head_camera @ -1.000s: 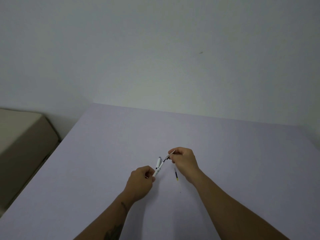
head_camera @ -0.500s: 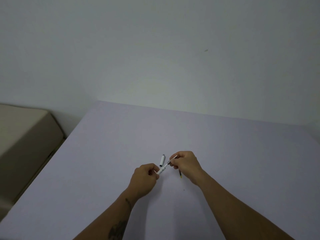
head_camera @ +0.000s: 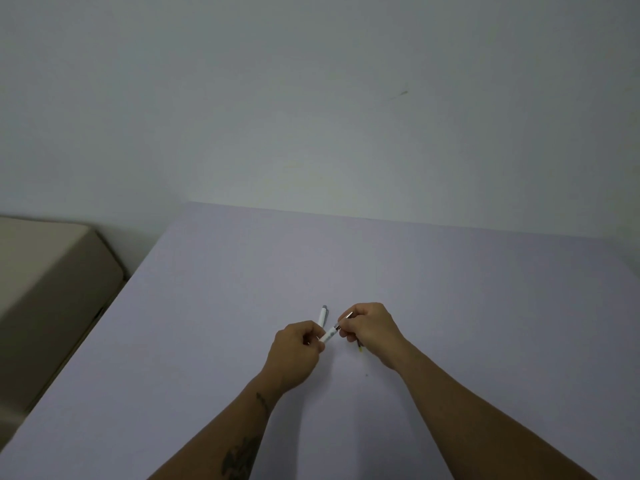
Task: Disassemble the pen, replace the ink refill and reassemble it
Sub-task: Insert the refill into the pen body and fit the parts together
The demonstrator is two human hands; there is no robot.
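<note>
Left grip: the left hand is closed in a loose fist, fingertips pinching the lower end of the white plastic pen barrel.
Right grip: the right hand is closed on the thin ink refill that sticks out of the barrel's upper end.
Pen barrel: slim, smooth, slanted up to the right between both hands, above the bench.
Second pen part: short white tube with a grey tip, lying on the bench just behind the left hand.
Spare refill: thin, yellowish end showing under the right hand; mostly hidden.
Bench: flat, matt, pale lilac.

A plain room: bare white wall, lavender table, beige cabinet.
</note>
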